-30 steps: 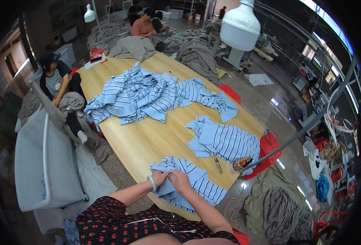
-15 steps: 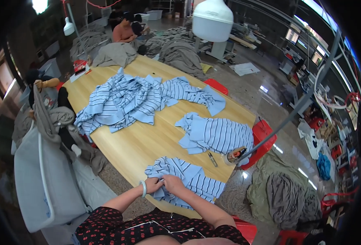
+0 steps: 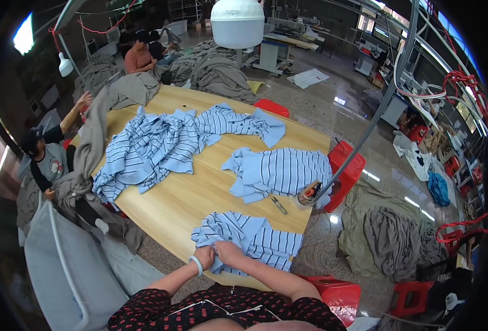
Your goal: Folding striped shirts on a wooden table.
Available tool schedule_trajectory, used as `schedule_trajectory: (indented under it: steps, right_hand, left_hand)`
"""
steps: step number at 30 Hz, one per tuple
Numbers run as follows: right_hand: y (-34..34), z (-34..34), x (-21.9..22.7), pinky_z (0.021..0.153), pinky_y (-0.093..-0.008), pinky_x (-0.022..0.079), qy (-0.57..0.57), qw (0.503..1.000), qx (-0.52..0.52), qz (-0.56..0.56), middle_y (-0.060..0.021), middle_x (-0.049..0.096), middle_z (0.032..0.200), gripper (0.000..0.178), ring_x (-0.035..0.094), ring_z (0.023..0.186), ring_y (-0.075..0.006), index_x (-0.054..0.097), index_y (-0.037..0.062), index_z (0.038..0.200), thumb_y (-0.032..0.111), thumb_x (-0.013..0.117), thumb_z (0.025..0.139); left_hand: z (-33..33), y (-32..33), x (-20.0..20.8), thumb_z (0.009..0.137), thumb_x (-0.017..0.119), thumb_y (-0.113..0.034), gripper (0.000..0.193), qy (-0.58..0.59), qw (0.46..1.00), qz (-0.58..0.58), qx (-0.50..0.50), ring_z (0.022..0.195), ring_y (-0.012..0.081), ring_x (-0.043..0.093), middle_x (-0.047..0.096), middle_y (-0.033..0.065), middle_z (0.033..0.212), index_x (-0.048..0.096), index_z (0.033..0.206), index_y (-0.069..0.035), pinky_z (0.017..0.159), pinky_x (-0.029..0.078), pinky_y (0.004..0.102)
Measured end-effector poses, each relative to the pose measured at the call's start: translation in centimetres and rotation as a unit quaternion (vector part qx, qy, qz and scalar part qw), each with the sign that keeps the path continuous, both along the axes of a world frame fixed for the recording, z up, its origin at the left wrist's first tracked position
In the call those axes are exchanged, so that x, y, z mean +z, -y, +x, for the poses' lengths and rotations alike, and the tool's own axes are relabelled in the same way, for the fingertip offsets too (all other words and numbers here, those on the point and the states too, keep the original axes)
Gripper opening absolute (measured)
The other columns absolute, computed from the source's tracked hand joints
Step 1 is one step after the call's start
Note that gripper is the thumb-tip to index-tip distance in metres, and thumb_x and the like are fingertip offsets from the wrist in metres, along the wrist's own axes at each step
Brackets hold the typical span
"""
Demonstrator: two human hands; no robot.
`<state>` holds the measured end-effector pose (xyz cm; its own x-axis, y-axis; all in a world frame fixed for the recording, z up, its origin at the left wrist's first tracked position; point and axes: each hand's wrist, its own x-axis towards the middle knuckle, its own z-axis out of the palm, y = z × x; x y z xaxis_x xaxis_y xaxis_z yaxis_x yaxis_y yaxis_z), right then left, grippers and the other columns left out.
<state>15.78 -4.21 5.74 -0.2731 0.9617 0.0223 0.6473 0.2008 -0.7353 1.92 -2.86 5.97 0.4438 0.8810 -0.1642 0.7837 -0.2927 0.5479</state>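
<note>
A light-blue knit top with dark stripes (image 3: 274, 241) lies bunched at the near edge of the table. My left hand (image 3: 204, 257), with a pale bangle at the wrist, is closed on its near edge. Close beside it, my right hand (image 3: 229, 253) also grips the fabric, fingers curled in. The exact bit of cloth between the fingertips is hidden. Just beyond lies a stack of similar striped tops (image 3: 288, 172). Thread snips (image 3: 279, 205) and a clear container of tools (image 3: 308, 195) are near that stack.
A loose heap of striped tops (image 3: 150, 146) covers the table's far left. A metal pole (image 3: 365, 129) rises by the right edge, near red stools (image 3: 344, 165). A lamp (image 3: 237, 25) hangs ahead. At left, a co-worker (image 3: 48, 154) handles long grey cloth (image 3: 92, 132) beside a pale bin (image 3: 62, 265).
My view has swung slightly to the right. Both hands stay closed on the striped top's near edge. The co-worker at left has raised an arm, and the grey cloth now stretches up toward the table.
</note>
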Motion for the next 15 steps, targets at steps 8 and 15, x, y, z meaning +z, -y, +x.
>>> schedule_trajectory:
  steps: [8, 15]
  right_hand:
    - [1.2, -0.7, -0.6, 0.059, -0.0444, 0.039, -0.006, 1.0, -0.002, 0.003, -0.0205, 0.052, 0.071, 0.013, 0.05, 0.07, -0.0376, 0.049, 0.0019, 0.077, 0.012, 0.041, 0.074]
    - [-0.6, 0.3, 0.6, 0.064, -0.0413, 0.042, 0.043, 0.998, 0.014, -0.046, -0.0209, 0.054, 0.077, 0.018, 0.051, 0.074, -0.0363, 0.052, 0.0009, 0.083, 0.009, 0.041, 0.072]
  left_hand:
    - [-0.5, 1.4, -0.1, 0.075, 0.043, -0.015, 0.018, 0.051, 0.998, 0.02, 0.041, 0.066, 0.0387, 0.051, 0.053, 0.0235, 0.068, 0.051, 0.069, 0.001, 0.06, 0.041, 0.0437]
    - [0.3, 0.1, -0.2, 0.074, 0.044, -0.013, 0.014, 0.097, 0.993, 0.048, 0.055, 0.063, 0.0385, 0.049, 0.05, 0.0235, 0.066, 0.048, 0.069, 0.0, 0.057, 0.039, 0.0434]
